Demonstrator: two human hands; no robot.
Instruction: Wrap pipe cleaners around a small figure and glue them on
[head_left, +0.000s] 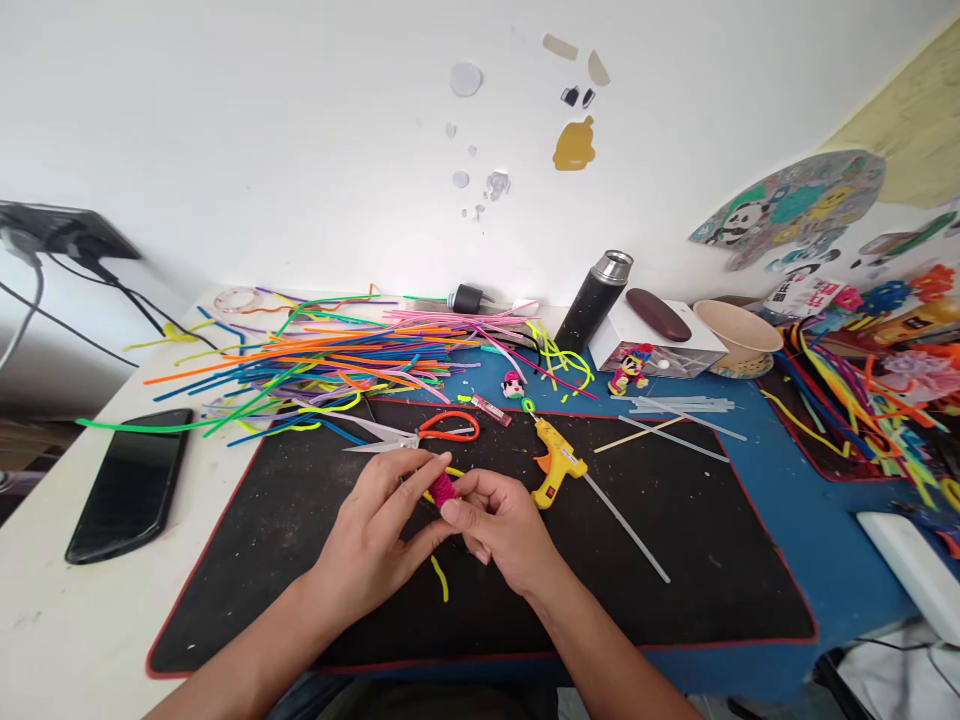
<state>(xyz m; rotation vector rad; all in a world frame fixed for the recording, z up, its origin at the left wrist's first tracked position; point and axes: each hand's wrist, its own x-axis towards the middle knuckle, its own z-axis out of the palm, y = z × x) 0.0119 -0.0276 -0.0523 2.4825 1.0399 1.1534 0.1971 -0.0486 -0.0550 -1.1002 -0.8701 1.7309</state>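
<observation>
Over the middle of the black mat, my left hand (382, 520) and my right hand (502, 525) meet around a small magenta coil of pipe cleaner (443, 489). Fingers of both hands are closed on it, one hand at each side. A yellow pipe cleaner (440, 580) hangs below my fingers, with another bit of yellow showing behind the coil; whether they join it is hidden. Just beyond my hands lie scissors (420, 436) with orange handles. To the right of my right hand rests a yellow glue gun (556, 462) with a glue stick in its back.
A heap of colourful pipe cleaners (337, 350) spreads along the back. Behind the mat (675, 600) stand a black thermos (592, 300), a white box (637, 340) and a small pipe-cleaner figure (630, 370). Glue sticks (682, 405) lie at right, a phone (131, 485) at left.
</observation>
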